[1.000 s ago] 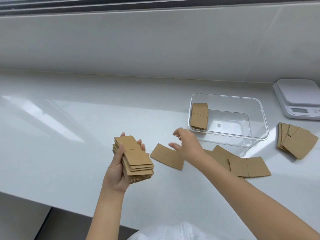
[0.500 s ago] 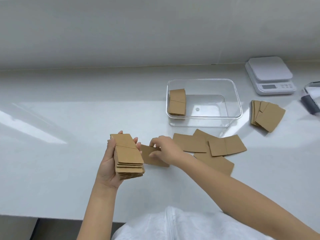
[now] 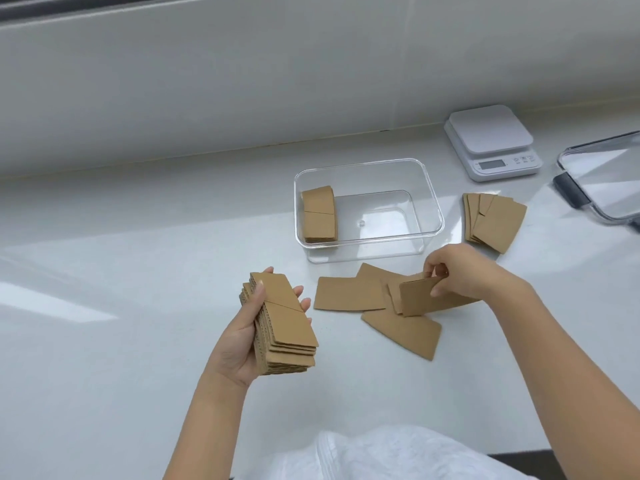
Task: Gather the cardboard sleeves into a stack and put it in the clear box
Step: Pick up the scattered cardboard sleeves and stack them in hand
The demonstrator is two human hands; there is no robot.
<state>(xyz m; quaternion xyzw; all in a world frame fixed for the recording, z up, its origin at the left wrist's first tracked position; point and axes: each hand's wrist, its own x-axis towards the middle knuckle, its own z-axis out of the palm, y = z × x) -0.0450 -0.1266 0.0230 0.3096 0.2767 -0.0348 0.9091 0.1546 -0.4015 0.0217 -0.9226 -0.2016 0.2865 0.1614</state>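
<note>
On the white counter (image 3: 104, 306), flattened brown cardboard sleeves in several groups: held stack (image 3: 282, 323) gripped in left hand (image 3: 242, 344), palm up, thumb along one long edge and fingertips curled over the other, top faces slightly fanned; single sleeve (image 3: 415, 299) pinched at its upper edge between thumb and fingers of right hand (image 3: 457, 271), tilted up off the loose sleeves (image 3: 349, 293) lying overlapped just in front of the clear box (image 3: 437, 216); small upright batch (image 3: 318, 216) leaning against the box's left wall, rest of the box bare; fanned pile (image 3: 493, 221) to the right of the box, near the kitchen scale (image 3: 491, 142) and clear lid (image 3: 602, 181). Judged light, thin and fairly stiff, with corrugated edges giving friction yet smooth faces likely to slide over one another; best taken singly by an edge pinch, as a stack by squeezing both long sides, squared before lowering beside the batch already in the box. Gathering step judged partway done, two groups still on the counter
</note>
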